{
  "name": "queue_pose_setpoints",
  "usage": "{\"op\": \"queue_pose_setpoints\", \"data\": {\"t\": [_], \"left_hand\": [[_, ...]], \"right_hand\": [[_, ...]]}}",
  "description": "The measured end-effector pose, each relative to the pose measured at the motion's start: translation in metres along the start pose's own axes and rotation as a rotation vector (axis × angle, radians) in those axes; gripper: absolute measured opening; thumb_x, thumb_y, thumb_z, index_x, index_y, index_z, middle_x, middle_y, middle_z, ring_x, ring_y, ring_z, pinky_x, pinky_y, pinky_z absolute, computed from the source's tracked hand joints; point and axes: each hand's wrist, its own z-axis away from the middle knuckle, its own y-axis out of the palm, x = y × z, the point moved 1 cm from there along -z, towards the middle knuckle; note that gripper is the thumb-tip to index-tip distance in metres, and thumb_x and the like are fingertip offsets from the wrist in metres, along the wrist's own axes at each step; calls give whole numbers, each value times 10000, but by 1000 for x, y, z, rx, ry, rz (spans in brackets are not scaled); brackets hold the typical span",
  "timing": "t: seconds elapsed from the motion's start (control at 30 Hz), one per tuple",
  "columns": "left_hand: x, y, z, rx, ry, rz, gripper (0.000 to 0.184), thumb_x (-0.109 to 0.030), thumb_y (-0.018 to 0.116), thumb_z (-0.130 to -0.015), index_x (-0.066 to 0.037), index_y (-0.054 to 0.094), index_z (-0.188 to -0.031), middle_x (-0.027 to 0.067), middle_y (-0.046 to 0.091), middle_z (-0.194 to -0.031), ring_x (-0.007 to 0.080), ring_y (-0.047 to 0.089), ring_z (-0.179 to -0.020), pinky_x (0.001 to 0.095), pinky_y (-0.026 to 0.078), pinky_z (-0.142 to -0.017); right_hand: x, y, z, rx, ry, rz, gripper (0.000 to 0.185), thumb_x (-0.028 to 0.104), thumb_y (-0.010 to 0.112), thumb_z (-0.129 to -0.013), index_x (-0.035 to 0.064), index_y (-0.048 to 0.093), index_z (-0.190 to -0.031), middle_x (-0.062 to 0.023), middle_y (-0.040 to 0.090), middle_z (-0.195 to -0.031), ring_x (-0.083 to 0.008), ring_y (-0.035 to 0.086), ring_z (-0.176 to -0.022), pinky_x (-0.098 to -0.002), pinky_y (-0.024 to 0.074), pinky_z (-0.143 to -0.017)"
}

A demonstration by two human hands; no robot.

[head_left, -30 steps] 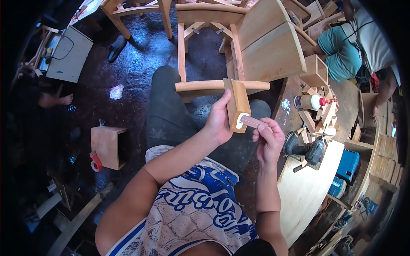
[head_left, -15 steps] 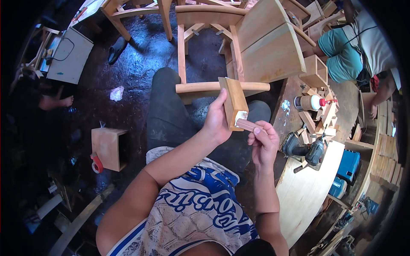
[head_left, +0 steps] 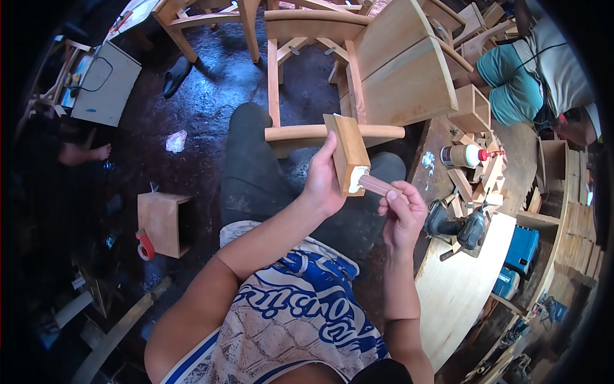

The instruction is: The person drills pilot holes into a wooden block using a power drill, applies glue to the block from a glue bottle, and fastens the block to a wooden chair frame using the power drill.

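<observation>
My left hand (head_left: 324, 178) is closed around a rectangular wooden block (head_left: 349, 150), held tilted above my lap. White glue-like paste (head_left: 357, 176) coats the block's near end. Between the thumb and fingers of my right hand (head_left: 405, 214) is a thin reddish-brown wood strip (head_left: 378, 185). Its far tip lies at the pasted end; whether it goes into the block is hidden by the paste. Just beyond the block is the rail of a wooden chair frame (head_left: 300, 133), across my knees.
On the bench to the right are a glue bottle (head_left: 462, 155) with a red cap, wood offcuts (head_left: 462, 182), a cordless drill (head_left: 472, 230) and a pale curved panel (head_left: 462, 281). Another person (head_left: 521, 80) is at the upper right. A wooden box (head_left: 160, 224) with red tape (head_left: 146, 245) stands left.
My right hand and the wood strip have shifted slightly right, and more white paste shows on the block's end. My left hand still holds the block in nearly the same place.
</observation>
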Motion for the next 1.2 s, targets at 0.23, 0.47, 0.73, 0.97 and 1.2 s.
{"op": "queue_pose_setpoints", "data": {"t": [0.23,0.47,0.73,0.97,1.2], "left_hand": [[3,9,3,-1,13,-20,442,-463,376,-1078,-108,555,-1272,95,666,-1076,229,668,-958,403,548,-838],[1,10,3,26,59,-13,444,-463,379,-1078,-107,546,-1285,91,665,-1084,225,668,-966,404,548,-841],[2,13,2,2,115,24,453,-463,368,-1082,-103,528,-1306,86,662,-1104,224,669,-977,403,550,-847],[3,8,2,64,103,-2,455,-464,372,-1081,-106,526,-1315,86,660,-1107,220,668,-983,400,551,-853],[0,10,2,20,97,29,458,-471,375,-1079,-108,536,-1307,86,661,-1107,212,666,-991,398,553,-847]], "right_hand": [[-6,4,-1,-17,46,-69,204,13,665,-912,-47,642,-1105,-116,707,-795,-132,654,-617,-234,535,-571],[-9,5,3,-83,122,-210,197,10,651,-916,-32,639,-1108,-118,709,-795,-143,658,-610,-243,542,-563],[-17,14,10,-97,98,-126,171,40,640,-924,-11,647,-1088,-95,689,-760,-135,641,-599,-243,530,-552],[-9,7,6,-104,39,-188,187,-8,657,-908,-48,639,-1090,-124,705,-780,-146,652,-608,-240,539,-573],[-14,7,9,-30,48,-54,190,17,658,-915,-23,634,-1099,-96,688,-783,-137,648,-628,-250,537,-579]]}}
